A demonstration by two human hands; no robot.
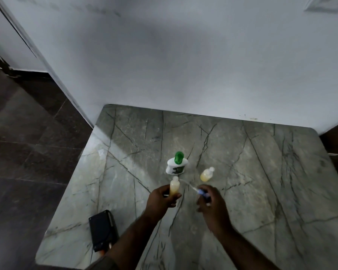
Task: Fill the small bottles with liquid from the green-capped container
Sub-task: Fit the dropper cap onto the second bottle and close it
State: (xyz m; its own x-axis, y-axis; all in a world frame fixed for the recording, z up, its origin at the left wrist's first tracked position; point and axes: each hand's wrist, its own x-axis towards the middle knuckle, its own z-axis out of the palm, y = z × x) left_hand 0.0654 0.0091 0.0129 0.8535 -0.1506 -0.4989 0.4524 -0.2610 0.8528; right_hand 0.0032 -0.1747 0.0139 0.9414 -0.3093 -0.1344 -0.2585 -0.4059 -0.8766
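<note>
A white container with a green cap [177,164] stands upright near the middle of the marble table [261,172]. Just in front of it my left hand [161,197] grips a small clear bottle [174,185] of yellowish liquid, held upright. My right hand [211,201] holds a thin clear dropper with a blue top [195,189], its tip pointing up-left toward that bottle's neck. A second small bottle [207,174], also with yellowish liquid, stands alone on the table to the right of the container.
A black box-like device [102,229] lies near the table's front left edge. A white wall runs along the table's far edge. Dark tiled floor lies to the left of the table.
</note>
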